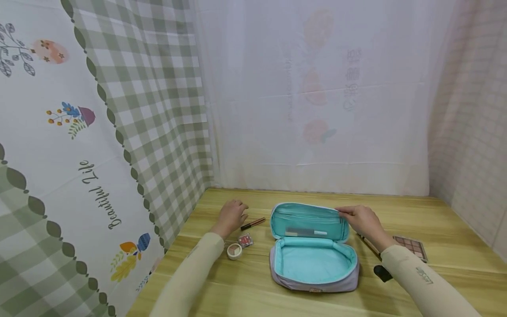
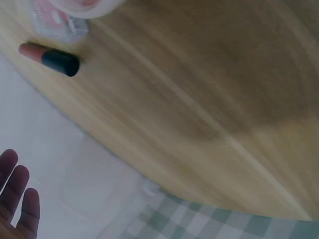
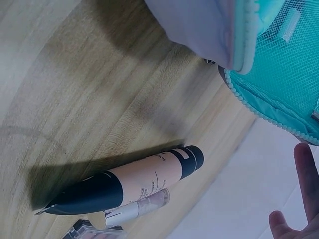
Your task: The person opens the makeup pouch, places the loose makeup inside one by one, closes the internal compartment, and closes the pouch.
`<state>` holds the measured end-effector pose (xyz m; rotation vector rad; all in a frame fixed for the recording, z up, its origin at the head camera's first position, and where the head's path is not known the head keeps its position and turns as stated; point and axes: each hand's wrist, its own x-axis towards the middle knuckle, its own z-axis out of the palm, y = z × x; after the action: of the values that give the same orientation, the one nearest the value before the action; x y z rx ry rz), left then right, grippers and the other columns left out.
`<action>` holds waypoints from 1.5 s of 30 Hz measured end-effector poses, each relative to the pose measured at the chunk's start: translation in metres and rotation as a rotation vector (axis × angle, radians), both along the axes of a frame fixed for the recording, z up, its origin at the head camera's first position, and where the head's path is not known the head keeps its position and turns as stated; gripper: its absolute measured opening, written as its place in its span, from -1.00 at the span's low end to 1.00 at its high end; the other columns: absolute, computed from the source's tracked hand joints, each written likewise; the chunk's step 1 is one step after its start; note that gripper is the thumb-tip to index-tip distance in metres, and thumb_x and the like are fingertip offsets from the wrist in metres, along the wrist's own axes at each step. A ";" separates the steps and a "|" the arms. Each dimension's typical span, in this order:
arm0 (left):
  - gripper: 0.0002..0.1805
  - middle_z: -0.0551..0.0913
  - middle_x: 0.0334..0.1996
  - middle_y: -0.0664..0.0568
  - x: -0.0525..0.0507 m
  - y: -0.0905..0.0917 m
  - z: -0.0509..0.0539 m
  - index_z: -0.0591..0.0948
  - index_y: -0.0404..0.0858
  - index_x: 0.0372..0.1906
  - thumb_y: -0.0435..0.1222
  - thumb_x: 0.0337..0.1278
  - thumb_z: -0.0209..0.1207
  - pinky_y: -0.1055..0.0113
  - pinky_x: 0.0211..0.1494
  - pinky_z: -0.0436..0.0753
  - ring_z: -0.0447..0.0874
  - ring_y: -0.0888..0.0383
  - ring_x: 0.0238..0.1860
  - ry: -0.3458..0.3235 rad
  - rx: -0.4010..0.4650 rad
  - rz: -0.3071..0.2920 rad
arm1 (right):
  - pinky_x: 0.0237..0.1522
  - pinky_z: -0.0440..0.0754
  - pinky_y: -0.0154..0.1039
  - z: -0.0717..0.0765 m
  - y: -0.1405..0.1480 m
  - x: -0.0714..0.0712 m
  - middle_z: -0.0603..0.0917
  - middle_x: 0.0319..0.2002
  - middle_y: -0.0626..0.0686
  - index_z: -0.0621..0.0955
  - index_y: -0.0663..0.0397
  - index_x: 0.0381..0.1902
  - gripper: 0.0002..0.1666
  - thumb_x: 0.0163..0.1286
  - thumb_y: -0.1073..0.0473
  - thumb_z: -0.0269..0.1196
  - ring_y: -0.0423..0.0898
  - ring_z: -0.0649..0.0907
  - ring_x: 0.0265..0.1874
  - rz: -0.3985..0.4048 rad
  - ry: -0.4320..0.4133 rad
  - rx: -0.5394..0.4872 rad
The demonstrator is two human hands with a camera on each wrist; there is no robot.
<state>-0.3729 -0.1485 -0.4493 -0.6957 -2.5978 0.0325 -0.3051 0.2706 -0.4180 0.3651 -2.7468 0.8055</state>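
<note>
A lilac cosmetic bag (image 1: 314,281) with a turquoise lining lies unzipped on the table, its lid (image 1: 297,218) raised at the back. My right hand (image 1: 362,222) pinches the lid's upper right corner; in the right wrist view one fingertip (image 3: 305,157) meets the zip edge. A slim pale item (image 1: 305,232) shows in the lid's mesh pocket. On the left, my left hand (image 1: 231,219) hovers with loosely bent fingers, holding nothing. Beside it are a lip gloss tube (image 1: 252,223), a small clear-cased compact (image 1: 245,240) and a round three-shade compact (image 1: 234,251).
Right of the bag lie a black-and-beige tube (image 3: 149,179), a small clear tube (image 3: 139,208) and an eyeshadow palette (image 1: 412,247), partly behind the right forearm. A black item (image 1: 382,273) lies nearer. Checked cloth (image 1: 154,88) hangs at left, white cloth (image 1: 257,110) behind the wooden table (image 1: 237,290).
</note>
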 end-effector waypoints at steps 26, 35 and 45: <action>-0.69 0.72 -0.17 -0.01 -0.005 -0.009 -0.034 0.72 -0.25 -0.05 -0.25 0.09 0.40 0.14 -0.05 0.62 0.67 0.06 -0.16 -0.426 0.216 0.049 | -0.08 0.59 0.21 0.001 -0.001 0.000 0.69 0.01 0.29 0.68 0.21 0.10 -0.67 0.46 0.21 0.21 0.29 0.63 0.01 -0.003 -0.018 -0.007; -0.70 0.72 -0.17 -0.01 -0.006 -0.004 -0.035 0.73 -0.24 -0.03 -0.30 0.11 0.38 0.12 -0.06 0.62 0.66 0.08 -0.17 -0.454 0.187 0.070 | -0.10 0.61 0.18 0.001 -0.002 0.002 0.71 -0.03 0.27 0.69 0.21 0.08 -0.68 0.44 0.22 0.23 0.26 0.66 -0.03 0.000 -0.002 -0.004; -0.80 0.73 -0.16 0.01 -0.010 -0.005 -0.037 0.75 -0.22 -0.10 -0.38 0.18 0.27 0.13 -0.07 0.63 0.66 0.11 -0.18 -0.439 0.217 0.064 | -0.14 0.62 0.15 0.001 -0.002 0.002 0.71 -0.03 0.28 0.70 0.20 0.07 -0.69 0.44 0.22 0.23 0.25 0.66 -0.05 -0.010 -0.009 -0.008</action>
<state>-0.3829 -0.1530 -0.4867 -0.5925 -2.9753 -0.4205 -0.3032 0.2689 -0.4174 0.3475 -2.7501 0.8177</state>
